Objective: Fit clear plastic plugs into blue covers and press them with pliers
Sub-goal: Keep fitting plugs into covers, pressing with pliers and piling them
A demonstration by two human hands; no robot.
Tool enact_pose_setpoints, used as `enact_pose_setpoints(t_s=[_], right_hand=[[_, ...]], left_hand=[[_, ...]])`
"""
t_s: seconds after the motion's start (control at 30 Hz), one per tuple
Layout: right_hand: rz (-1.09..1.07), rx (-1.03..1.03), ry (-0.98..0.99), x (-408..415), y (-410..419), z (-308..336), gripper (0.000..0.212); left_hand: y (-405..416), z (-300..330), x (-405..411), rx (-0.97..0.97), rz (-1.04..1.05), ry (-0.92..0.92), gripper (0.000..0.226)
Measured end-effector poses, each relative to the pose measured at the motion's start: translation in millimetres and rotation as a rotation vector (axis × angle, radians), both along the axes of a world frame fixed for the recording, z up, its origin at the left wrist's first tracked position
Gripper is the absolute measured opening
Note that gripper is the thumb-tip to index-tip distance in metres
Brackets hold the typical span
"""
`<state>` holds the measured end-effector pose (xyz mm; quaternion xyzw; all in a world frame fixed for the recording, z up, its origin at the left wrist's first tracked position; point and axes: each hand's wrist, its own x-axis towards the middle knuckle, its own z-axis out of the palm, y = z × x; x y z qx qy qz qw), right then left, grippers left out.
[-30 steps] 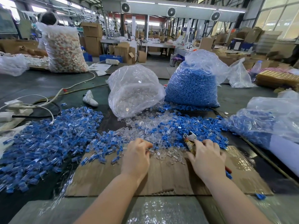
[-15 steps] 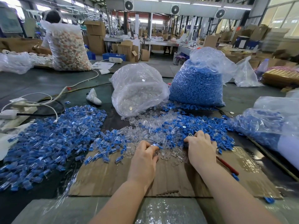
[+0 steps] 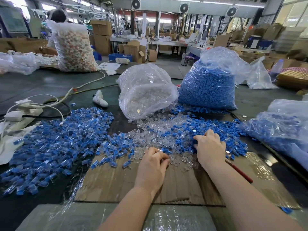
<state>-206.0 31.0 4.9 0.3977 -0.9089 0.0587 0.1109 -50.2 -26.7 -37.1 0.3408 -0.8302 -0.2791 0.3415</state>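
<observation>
While the left hand pinches a clear plastic plug at the near edge of the loose clear pile, the right hand rests curled among scattered blue covers on the bench; I cannot tell what it holds. Red-handled pliers lie on cardboard under the right wrist.

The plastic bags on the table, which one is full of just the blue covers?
The tall upright bag of blue covers at the back right, beside the bag of clear plugs. It is packed solid blue; its neighbour holds only clear pieces.
</observation>
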Motion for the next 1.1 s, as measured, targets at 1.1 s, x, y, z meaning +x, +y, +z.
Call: enact_pose_setpoints(t_s=[1.1], right_hand=[[0.152, -0.205, -0.017, 6, 5, -14, 0.017]], left_hand=[[3, 8, 6, 0.083, -0.019, 0.102, 0.023]])
